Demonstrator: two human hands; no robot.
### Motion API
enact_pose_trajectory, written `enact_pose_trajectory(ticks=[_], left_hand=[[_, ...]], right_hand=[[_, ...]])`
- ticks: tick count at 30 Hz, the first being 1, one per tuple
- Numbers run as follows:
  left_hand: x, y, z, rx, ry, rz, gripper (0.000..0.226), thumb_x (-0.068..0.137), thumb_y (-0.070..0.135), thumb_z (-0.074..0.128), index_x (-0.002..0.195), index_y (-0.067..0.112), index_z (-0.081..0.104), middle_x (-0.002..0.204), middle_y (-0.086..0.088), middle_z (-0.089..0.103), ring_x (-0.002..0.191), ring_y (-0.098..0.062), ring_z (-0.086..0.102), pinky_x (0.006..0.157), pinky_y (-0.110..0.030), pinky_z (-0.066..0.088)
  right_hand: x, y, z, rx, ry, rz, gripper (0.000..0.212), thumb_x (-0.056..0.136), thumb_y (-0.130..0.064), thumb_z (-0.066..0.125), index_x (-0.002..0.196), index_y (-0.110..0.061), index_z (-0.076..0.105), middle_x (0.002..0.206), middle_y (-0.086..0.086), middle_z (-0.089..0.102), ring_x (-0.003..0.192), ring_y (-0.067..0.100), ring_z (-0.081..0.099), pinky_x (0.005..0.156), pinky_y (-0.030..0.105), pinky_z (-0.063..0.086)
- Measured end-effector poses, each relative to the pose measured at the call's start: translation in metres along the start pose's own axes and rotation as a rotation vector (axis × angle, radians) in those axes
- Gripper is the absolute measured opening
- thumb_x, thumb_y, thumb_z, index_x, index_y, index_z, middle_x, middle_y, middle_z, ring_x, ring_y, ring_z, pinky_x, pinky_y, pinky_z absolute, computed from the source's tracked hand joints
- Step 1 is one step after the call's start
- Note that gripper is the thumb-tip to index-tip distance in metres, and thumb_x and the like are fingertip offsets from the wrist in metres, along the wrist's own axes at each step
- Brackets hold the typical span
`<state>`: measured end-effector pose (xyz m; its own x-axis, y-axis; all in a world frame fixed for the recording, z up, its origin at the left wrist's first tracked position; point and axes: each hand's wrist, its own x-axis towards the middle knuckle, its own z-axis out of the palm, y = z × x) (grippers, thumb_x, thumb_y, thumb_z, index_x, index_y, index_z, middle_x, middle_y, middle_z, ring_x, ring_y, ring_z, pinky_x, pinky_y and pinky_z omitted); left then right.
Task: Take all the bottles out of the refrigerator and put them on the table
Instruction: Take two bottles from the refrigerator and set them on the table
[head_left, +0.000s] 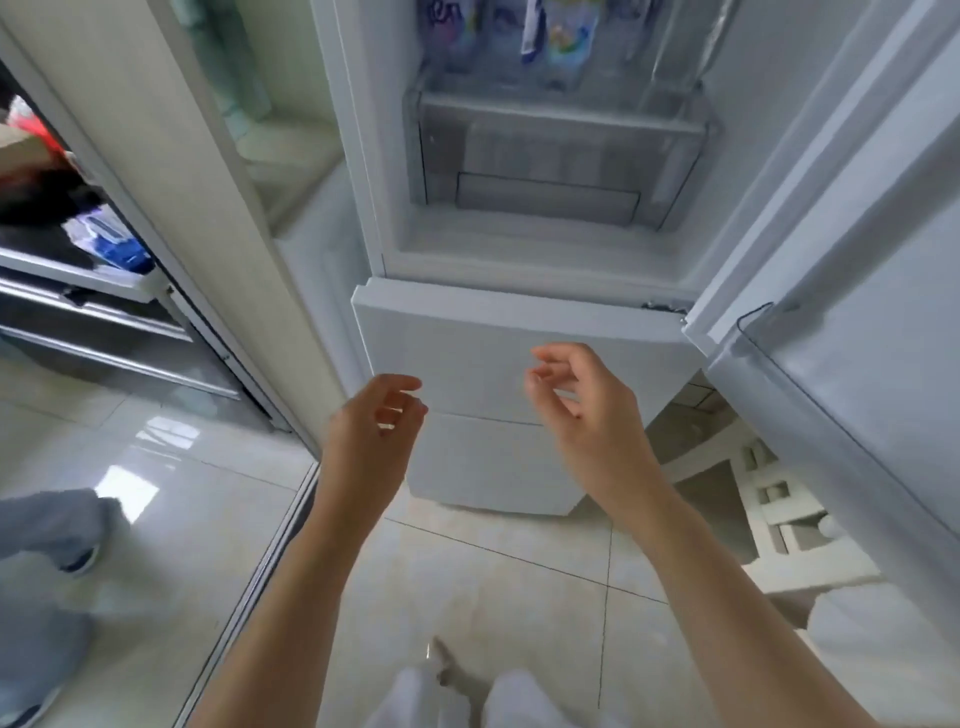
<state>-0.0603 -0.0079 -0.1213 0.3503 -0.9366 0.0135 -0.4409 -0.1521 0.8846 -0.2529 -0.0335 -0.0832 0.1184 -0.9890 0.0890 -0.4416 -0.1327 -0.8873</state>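
Hands empty: left hand (379, 415) loosely curled, holding nothing; right hand (576, 395) same, fingers apart. Bottles (561, 36) stand above and beyond both, on open refrigerator (519, 332) shelf. None removed yet, apparently; table unseen.

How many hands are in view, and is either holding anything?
2. Left hand and right hand are both raised in front of the closed lower fridge drawers, fingers loosely curled, both empty.
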Motion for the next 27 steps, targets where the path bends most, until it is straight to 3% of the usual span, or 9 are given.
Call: enact_pose_trajectory(ticks=[5,9,12,14,17,22,27], left_hand=[[0.079,0.027,0.000,-0.014,-0.049,0.128,0.019,0.091,0.010,0.057,0.098,0.026,0.065,0.087,0.002,0.071,0.082,-0.019,0.068,0.079,-0.033,0.056],[0.132,0.054,0.004,-0.028,-0.043,0.247,0.019,0.091,0.009,0.058,0.099,0.024,0.066,0.082,0.007,0.070,0.079,-0.005,0.066,0.070,-0.011,0.049],[0.172,0.078,0.009,-0.049,-0.013,0.310,0.017,0.091,0.009,0.058,0.101,0.019,0.067,0.081,0.017,0.065,0.077,0.003,0.063,0.065,-0.003,0.045],[0.197,0.093,0.013,-0.059,0.014,0.336,0.017,0.090,0.009,0.058,0.100,0.018,0.068,0.080,0.015,0.065,0.078,0.000,0.063,0.067,-0.006,0.048],[0.240,0.112,0.024,-0.076,0.061,0.357,0.021,0.087,0.005,0.057,0.102,0.013,0.069,0.087,0.002,0.068,0.079,-0.015,0.065,0.075,-0.023,0.053],[0.308,0.134,0.046,-0.065,0.125,0.376,0.034,0.086,0.009,0.061,0.119,0.015,0.061,0.111,-0.004,0.065,0.095,-0.018,0.063,0.086,-0.028,0.050],[0.382,0.150,0.073,-0.184,0.184,0.347,0.054,0.076,0.024,0.063,0.128,0.018,0.049,0.125,-0.005,0.057,0.113,-0.022,0.057,0.099,-0.045,0.047]], right_hand=[[0.055,-0.020,-0.001,-0.011,0.140,-0.022,0.023,0.093,-0.026,0.057,0.115,-0.022,0.056,0.097,-0.019,0.061,0.101,0.000,0.058,0.093,0.030,0.050],[0.101,-0.033,-0.008,-0.021,0.225,-0.051,0.023,0.093,-0.025,0.057,0.115,-0.021,0.057,0.095,-0.020,0.061,0.096,-0.005,0.057,0.086,0.020,0.049],[0.142,-0.042,-0.012,-0.026,0.299,-0.075,0.023,0.093,-0.023,0.058,0.115,-0.019,0.058,0.089,-0.022,0.060,0.089,-0.008,0.057,0.080,0.016,0.044],[0.171,-0.045,-0.015,-0.022,0.334,-0.087,0.023,0.092,-0.023,0.059,0.114,-0.018,0.058,0.087,-0.022,0.060,0.085,-0.008,0.056,0.078,0.012,0.043],[0.217,-0.051,-0.019,-0.017,0.361,-0.111,0.023,0.092,-0.022,0.058,0.114,-0.016,0.057,0.088,-0.019,0.060,0.086,-0.006,0.057,0.075,0.005,0.040],[0.294,-0.048,-0.032,-0.021,0.442,-0.137,0.024,0.090,-0.019,0.061,0.113,-0.014,0.057,0.099,-0.001,0.066,0.093,0.012,0.063,0.080,0.017,0.047],[0.365,-0.035,-0.044,0.028,0.438,-0.079,0.040,0.090,-0.022,0.062,0.126,-0.015,0.047,0.116,0.000,0.055,0.110,0.019,0.057,0.093,0.033,0.048]])
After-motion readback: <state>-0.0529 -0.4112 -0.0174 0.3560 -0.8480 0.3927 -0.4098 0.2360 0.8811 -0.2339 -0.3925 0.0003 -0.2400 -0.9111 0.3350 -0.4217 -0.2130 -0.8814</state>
